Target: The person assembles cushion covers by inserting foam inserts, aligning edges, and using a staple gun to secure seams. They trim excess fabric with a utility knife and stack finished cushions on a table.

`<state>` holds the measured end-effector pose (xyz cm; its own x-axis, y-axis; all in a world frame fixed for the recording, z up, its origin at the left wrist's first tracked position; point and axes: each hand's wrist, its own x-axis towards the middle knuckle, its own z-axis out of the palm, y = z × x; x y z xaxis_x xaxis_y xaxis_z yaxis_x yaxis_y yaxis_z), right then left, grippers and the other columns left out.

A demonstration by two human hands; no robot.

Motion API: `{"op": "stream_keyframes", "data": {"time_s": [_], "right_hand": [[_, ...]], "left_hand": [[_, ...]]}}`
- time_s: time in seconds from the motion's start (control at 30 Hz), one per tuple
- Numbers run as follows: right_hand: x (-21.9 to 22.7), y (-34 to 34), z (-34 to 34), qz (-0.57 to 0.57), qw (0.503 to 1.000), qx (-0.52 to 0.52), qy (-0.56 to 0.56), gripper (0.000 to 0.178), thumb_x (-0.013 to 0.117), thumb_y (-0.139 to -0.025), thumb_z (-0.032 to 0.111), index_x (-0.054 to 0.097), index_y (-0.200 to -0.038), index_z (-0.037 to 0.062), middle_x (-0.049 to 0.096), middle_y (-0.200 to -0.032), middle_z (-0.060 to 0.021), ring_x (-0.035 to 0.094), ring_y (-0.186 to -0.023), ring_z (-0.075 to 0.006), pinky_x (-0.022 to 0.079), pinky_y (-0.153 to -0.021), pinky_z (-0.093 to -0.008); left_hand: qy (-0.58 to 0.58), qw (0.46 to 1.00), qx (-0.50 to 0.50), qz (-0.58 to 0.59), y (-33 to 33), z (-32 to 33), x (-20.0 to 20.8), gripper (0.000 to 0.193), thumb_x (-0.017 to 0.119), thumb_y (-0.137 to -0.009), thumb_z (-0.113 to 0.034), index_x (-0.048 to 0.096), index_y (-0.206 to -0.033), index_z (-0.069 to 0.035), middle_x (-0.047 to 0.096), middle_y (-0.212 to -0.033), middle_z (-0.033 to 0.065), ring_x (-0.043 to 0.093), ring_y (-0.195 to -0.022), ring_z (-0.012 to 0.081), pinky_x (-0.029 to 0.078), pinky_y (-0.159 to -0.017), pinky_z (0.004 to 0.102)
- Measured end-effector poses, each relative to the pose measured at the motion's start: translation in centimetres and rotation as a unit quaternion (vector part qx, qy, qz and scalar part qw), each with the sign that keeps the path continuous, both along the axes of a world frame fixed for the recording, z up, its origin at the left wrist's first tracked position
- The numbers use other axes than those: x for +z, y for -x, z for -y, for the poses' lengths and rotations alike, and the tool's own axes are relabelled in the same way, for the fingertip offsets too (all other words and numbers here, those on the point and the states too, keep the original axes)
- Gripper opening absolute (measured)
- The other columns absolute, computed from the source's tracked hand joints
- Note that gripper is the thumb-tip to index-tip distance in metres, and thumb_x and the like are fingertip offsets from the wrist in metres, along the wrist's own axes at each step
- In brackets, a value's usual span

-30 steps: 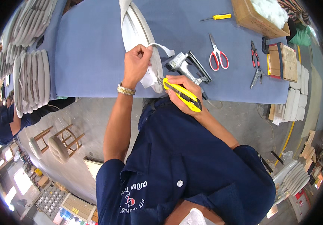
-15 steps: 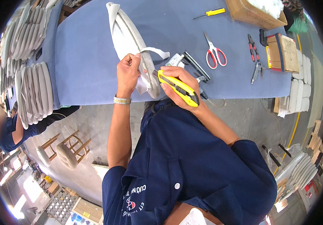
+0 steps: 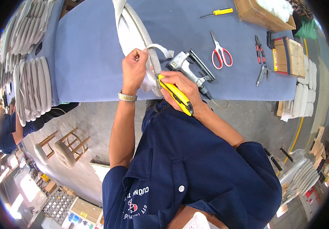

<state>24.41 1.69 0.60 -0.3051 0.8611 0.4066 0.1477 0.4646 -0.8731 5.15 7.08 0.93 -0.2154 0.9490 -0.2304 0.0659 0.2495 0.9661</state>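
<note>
A long grey upholstered pad [image 3: 131, 35] with a white underside lies tilted at the table's near edge, reaching up to the top of the picture. My left hand [image 3: 134, 72] is closed on loose fabric at the pad's edge, its thumb and forefinger pinched together. From there a narrow pale fabric strip [image 3: 160, 48] curls away to the right. In my right hand [image 3: 185, 87] is a yellow utility knife [image 3: 175, 92], its front end against the pad's near right edge. My fingers and the fabric hide the blade. A loose white flap [image 3: 148, 84] hangs between both hands.
Right of my hands lie a staple gun [image 3: 189, 66], red-handled scissors [image 3: 221, 55], a yellow screwdriver [image 3: 217, 12], pliers [image 3: 259, 49] and a small grey metal tool [image 3: 262, 74] on the blue table [image 3: 88, 57]. A cardboard box [image 3: 263, 17] stands far right. Stacked pads [image 3: 32, 87] and another person [image 3: 6, 128] are left.
The knife's rear end has swung left and toward me, so it points more steeply along the pad's edge. My right hand has uncovered more of the staple gun. My left hand keeps its pinch.
</note>
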Motion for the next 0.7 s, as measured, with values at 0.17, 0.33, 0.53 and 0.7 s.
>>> {"op": "stream_keyframes", "data": {"time_s": [0.17, 0.33, 0.53, 0.7], "right_hand": [[0.3, 0.1, 0.4, 0.003, 1.0, 0.003, -0.01, 0.031, 0.078, -0.079, -0.002, 0.063, -0.105, 0.0012, 0.073, -0.11, -0.0193, 0.074, -0.102, -0.03, 0.059, -0.085, -0.0343], [0.1, 0.0, 1.0, 0.011, 1.0, 0.023, 0.014, 0.029, 0.078, -0.078, -0.002, 0.063, -0.103, 0.0006, 0.073, -0.107, -0.0192, 0.074, -0.102, -0.0302, 0.059, -0.084, -0.0345], [0.5, 0.1, 1.0, 0.02, 0.999, 0.037, 0.004, 0.028, 0.076, -0.079, 0.0, 0.062, -0.104, 0.0016, 0.071, -0.111, -0.0187, 0.072, -0.097, -0.0319, 0.059, -0.083, -0.0353], [2.1, -0.8, -0.5, -0.026, 0.999, 0.032, 0.025, 0.025, 0.076, -0.083, 0.003, 0.064, -0.105, 0.0018, 0.071, -0.118, -0.0196, 0.072, -0.1, -0.0302, 0.058, -0.085, -0.0349]], "left_hand": [[-0.007, 0.998, 0.024, -0.054, -0.4, -0.1, 0.0, 0.035, 0.064, -0.102, -0.021, 0.056, -0.074, -0.001, 0.055, -0.065, -0.0003, 0.05, -0.057, 0.0054, 0.046, -0.05, 0.0272], [0.031, 0.997, 0.075, -0.015, -0.3, -0.4, 0.7, 0.035, 0.064, -0.102, -0.021, 0.056, -0.072, -0.004, 0.053, -0.061, -0.0014, 0.047, -0.051, 0.0052, 0.039, -0.045, 0.0264], [-0.003, 0.993, 0.041, -0.11, 0.6, -0.9, -0.5, 0.036, 0.065, -0.101, -0.027, 0.061, -0.076, -0.002, 0.055, -0.06, -0.0007, 0.049, -0.047, 0.007, 0.038, -0.046, 0.0279], [-0.041, 0.959, 0.032, -0.28, 0.9, -1.1, -1.0, 0.036, 0.067, -0.099, -0.028, 0.061, -0.078, 0.001, 0.059, -0.06, 0.005, 0.056, -0.047, 0.0107, 0.045, -0.049, 0.0317]]}}
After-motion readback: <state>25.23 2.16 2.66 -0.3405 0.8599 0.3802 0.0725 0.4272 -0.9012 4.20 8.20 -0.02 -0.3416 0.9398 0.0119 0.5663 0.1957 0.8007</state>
